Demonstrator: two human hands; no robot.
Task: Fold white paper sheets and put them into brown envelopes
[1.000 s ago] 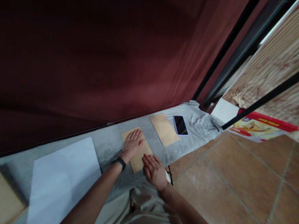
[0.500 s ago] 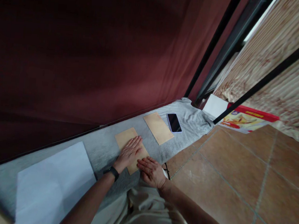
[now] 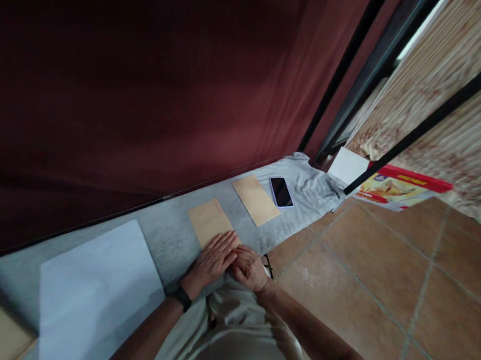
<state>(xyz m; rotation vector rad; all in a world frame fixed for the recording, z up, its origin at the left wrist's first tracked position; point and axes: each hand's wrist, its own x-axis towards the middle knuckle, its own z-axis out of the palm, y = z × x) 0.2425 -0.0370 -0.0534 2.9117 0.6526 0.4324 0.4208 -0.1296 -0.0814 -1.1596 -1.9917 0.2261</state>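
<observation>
A dark red curtain fills the far side of the room, above a grey cloth spread along a terracotta tile floor; black frame bars cross a patterned fabric at the right. On the cloth lie one large white sheet, two brown envelopes and one phone. A red and yellow box and a white card rest beyond the cloth's end.

The near envelope lies flat before the person's knees, with the far envelope just beside the phone. The left hand, open and flat, presses the near envelope's closest end; the right hand, fingers curled, touches the same end, and whether it pinches anything cannot be told.

Half a second earlier both hands lay further up the envelope and apart; now they have drawn back to its near edge and meet.
</observation>
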